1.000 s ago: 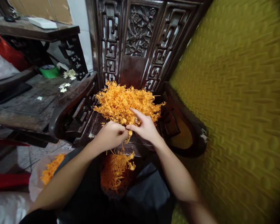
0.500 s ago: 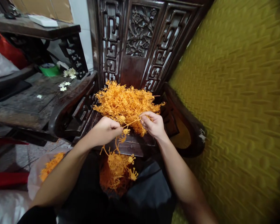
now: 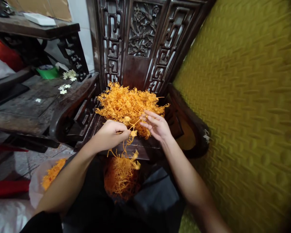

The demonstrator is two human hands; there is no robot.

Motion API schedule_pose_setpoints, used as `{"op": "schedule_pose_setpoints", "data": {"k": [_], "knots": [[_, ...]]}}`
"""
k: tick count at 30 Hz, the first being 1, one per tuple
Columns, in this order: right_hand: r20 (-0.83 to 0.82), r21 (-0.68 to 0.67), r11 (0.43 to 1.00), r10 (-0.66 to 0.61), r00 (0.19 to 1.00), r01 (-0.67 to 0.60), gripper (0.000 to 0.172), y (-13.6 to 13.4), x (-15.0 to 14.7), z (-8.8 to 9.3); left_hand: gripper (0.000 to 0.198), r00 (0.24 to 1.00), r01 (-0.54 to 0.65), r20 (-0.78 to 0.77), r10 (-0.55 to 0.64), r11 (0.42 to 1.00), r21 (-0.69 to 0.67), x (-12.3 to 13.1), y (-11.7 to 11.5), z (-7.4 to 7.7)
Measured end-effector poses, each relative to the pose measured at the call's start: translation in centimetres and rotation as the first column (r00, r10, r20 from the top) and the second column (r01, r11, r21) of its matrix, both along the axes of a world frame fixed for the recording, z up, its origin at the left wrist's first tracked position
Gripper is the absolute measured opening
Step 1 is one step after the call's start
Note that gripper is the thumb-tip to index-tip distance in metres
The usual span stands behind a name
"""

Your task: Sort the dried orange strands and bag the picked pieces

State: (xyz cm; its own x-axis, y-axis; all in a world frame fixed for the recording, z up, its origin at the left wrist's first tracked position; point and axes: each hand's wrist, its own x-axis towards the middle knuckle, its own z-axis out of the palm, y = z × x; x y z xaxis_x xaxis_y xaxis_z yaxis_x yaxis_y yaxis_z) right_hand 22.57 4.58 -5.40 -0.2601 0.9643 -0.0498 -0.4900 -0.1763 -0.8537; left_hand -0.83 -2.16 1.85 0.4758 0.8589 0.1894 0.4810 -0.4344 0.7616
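Note:
A heap of orange, branching plastic flower sprigs (image 3: 126, 103) lies on the seat of a dark carved wooden chair (image 3: 135, 48). My left hand (image 3: 111, 133) is closed in a pinch on one sprig (image 3: 132, 132), and a tangled bunch of orange sprigs (image 3: 121, 173) hangs below it over my lap. My right hand (image 3: 156, 125) hovers just right of the pinched sprig, its fingers spread and loosely touching the heap's front edge.
A yellow embossed wall (image 3: 244, 106) fills the right side. A dark wooden table (image 3: 26, 103) at the left carries small white flowers (image 3: 68, 75) and a green tape roll (image 3: 47, 72). A bag with more orange pieces (image 3: 50, 174) sits on the floor.
My right hand pulled away to the right with a sprig strand, then let go and spread its fingers. My left hand kept its pinch; the hanging bunch swung slightly.

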Motion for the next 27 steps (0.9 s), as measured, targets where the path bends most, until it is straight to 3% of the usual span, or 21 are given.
{"op": "schedule_pose_setpoints", "data": {"k": [4, 6, 9, 13, 18, 21, 24, 27], "knots": [[-0.106, -0.062, 0.985, 0.154, 0.982, -0.162, 0.016, -1.4, -2.2, 0.0, 0.036, 0.986, 0.120, 0.131, -0.101, 0.981, -0.151, 0.8, 0.1, -0.3], [-0.113, -0.044, 0.969, 0.239, 0.965, -0.245, 0.026, -2.2, -3.0, 0.1, 0.035, 0.965, 0.199, 0.221, -0.141, 0.942, -0.269, 1.3, 0.1, -0.5], [-0.061, 0.014, 0.948, 0.317, 0.946, -0.317, 0.051, -3.0, -3.7, 0.6, 0.035, 0.921, 0.273, 0.375, -0.105, 0.860, -0.431, 2.0, 0.1, -1.1], [0.003, 0.111, 0.962, 0.252, 0.968, -0.251, 0.051, -3.4, -3.8, 1.1, 0.032, 0.850, 0.318, 0.526, 0.016, 0.781, -0.537, 2.6, 0.1, -1.6], [0.113, 0.212, 0.967, 0.119, 0.986, -0.141, 0.050, -3.3, -4.5, 0.9, 0.031, 0.826, 0.339, 0.559, 0.070, 0.731, -0.592, 3.1, -0.1, -1.6], [0.263, 0.297, 0.954, -0.121, 0.957, 0.039, 0.051, -1.5, -4.0, 0.0, 0.034, 0.834, 0.231, 0.527, 0.167, 0.761, -0.606, 3.4, -0.6, -1.3], [0.289, 0.256, 0.914, -0.382, 0.878, 0.314, 0.053, 1.2, -1.9, -0.8, 0.036, 0.840, 0.118, 0.502, 0.205, 0.834, -0.538, 3.0, -0.8, -1.1], [0.232, 0.197, 0.917, -0.387, 0.893, 0.346, 0.052, 2.2, 0.0, -0.5, 0.036, 0.860, -0.056, 0.453, 0.236, 0.925, -0.376, 2.2, -0.3, -1.2]]}}
